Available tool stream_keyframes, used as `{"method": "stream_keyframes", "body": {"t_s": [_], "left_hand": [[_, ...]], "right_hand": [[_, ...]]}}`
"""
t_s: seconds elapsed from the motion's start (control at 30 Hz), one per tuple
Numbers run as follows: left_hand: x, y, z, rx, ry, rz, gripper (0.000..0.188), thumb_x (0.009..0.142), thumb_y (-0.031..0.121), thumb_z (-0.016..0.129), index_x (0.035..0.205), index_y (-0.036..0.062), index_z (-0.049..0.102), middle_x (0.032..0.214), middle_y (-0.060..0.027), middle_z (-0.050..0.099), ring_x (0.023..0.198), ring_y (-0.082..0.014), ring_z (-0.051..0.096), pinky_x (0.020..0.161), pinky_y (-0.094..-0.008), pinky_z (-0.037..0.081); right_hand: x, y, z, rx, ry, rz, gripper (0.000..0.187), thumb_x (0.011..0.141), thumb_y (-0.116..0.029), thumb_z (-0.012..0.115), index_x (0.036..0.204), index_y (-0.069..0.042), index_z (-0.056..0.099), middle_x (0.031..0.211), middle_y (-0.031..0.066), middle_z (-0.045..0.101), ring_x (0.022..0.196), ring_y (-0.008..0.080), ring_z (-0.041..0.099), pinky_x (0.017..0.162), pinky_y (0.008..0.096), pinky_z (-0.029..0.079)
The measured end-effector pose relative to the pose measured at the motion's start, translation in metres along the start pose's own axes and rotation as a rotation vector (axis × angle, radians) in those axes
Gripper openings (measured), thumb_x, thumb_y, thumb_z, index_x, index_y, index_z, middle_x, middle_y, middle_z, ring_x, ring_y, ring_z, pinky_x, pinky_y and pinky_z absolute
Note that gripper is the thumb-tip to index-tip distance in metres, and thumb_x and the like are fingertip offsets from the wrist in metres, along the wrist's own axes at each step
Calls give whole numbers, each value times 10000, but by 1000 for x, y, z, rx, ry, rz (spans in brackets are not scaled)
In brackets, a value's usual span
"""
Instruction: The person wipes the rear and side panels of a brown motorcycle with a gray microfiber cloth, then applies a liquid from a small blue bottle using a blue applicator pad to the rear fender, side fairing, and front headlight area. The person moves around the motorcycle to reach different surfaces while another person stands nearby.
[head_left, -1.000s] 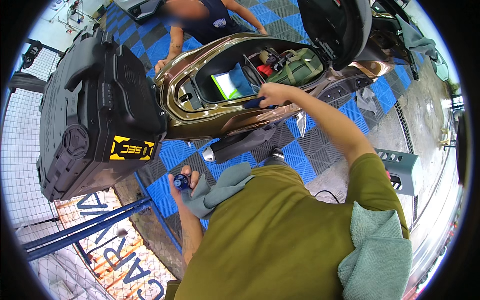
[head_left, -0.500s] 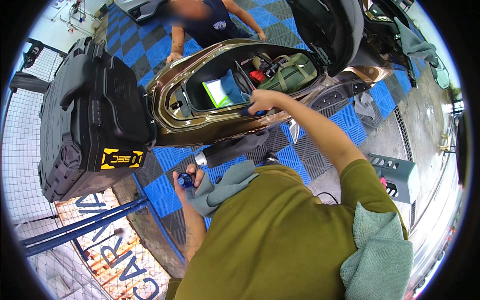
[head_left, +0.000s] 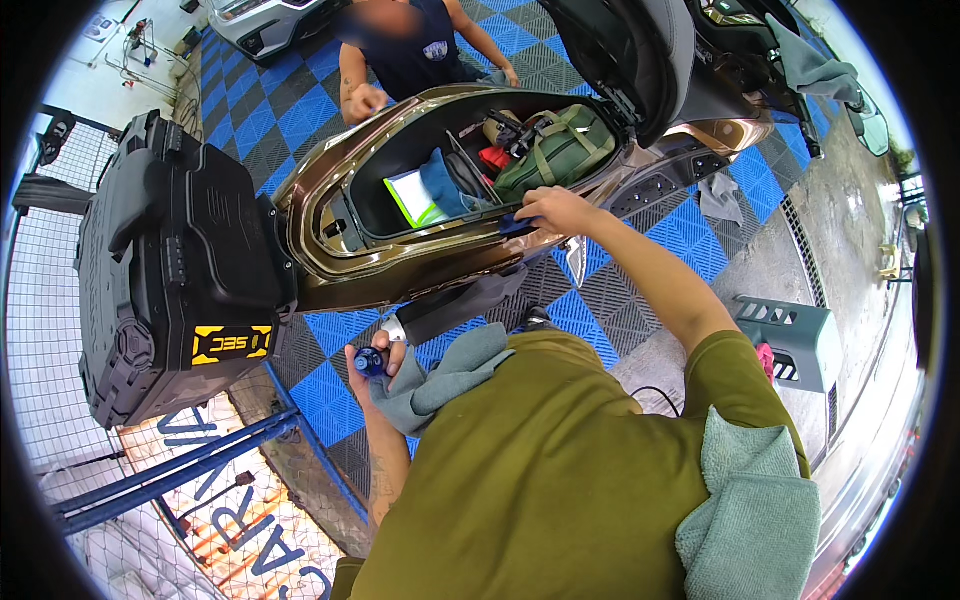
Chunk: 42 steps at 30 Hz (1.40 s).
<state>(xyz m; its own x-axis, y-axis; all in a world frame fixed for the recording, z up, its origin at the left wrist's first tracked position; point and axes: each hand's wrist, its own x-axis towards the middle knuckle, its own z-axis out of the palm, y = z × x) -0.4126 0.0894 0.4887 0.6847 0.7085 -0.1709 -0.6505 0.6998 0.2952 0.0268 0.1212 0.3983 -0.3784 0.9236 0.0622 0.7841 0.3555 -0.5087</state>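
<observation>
A brown-gold scooter (head_left: 330, 275) stands before me, its seat raised over an open storage bay. On the near side panel, just below the bay's rim, my right hand (head_left: 560, 212) presses a small dark blue pad (head_left: 514, 225), its fingers closed on it. Low at my left side, my left hand (head_left: 385, 368) is wrapped round a small blue bottle (head_left: 371, 361) with its end toward me. A grey-green cloth (head_left: 445, 380) hangs beside that hand; whether the fingers also hold it is hidden. The bay holds a green bag (head_left: 560, 155) and a blue cloth item (head_left: 445, 182).
A black top case (head_left: 180, 270) juts out at the left. The open seat (head_left: 640, 70) rises at the far right. Across the scooter a co-worker (head_left: 410, 55) crouches close to its far side. Another cloth (head_left: 750, 510) hangs at my right shoulder; a grey stool (head_left: 790, 345) stands right.
My right hand has moved slightly to the right along the side panel with the pad. The co-worker's hand has lifted a little from the far rim. My left hand stays nearly still.
</observation>
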Motion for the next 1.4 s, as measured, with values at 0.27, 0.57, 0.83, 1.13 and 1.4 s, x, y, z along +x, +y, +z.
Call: {"method": "stream_keyframes", "body": {"t_s": [0.27, 0.57, 0.83, 1.13, 1.4], "left_hand": [[12, -10, 8, 50, -13, -42, 510, 984, 578, 503, 1080, 77, 509, 741, -67, 466, 508, -131, 435, 490, -264, 403], [4, -17, 8, 37, -7, -55, 509, 976, 573, 523, 1086, 76, 518, 748, -68, 469, 510, -125, 430, 493, -260, 401], [-3, -30, 15, 49, 19, -71, 502, 972, 565, 535, 1082, 75, 515, 748, -70, 470, 511, -127, 429, 495, -264, 407], [-13, -39, 22, 36, 53, -75, 521, 966, 585, 531, 1084, 78, 509, 732, -63, 462, 502, -131, 435, 491, -262, 416], [-53, -9, -5, 44, 139, -171, 516, 992, 587, 464, 1021, 72, 485, 650, -57, 419, 430, -140, 371, 489, -312, 407]], "right_hand": [[-6, -6, 12, -178, -14, 30, 364, 813, -102, 636, 1174, -150, 642, 1066, 69, 586, 1061, 285, 603, 863, 423, 479], [-59, 55, 9, -101, 0, 204, 351, 863, -100, 628, 1206, -159, 585, 1090, 80, 574, 1123, 298, 586, 896, 455, 465], [-40, 24, 11, -187, -26, 55, 360, 858, -112, 614, 1214, -151, 572, 1100, 77, 580, 1069, 294, 612, 867, 457, 453], [-66, 65, 6, -73, -30, 301, 387, 844, -169, 664, 1217, -151, 560, 1090, 98, 591, 1133, 329, 588, 907, 483, 458], [-129, 43, 51, 757, 640, 587, 419, 889, -189, 664, 1257, -26, 547, 902, 91, 669, 768, 194, 636, 714, 337, 535]]}}
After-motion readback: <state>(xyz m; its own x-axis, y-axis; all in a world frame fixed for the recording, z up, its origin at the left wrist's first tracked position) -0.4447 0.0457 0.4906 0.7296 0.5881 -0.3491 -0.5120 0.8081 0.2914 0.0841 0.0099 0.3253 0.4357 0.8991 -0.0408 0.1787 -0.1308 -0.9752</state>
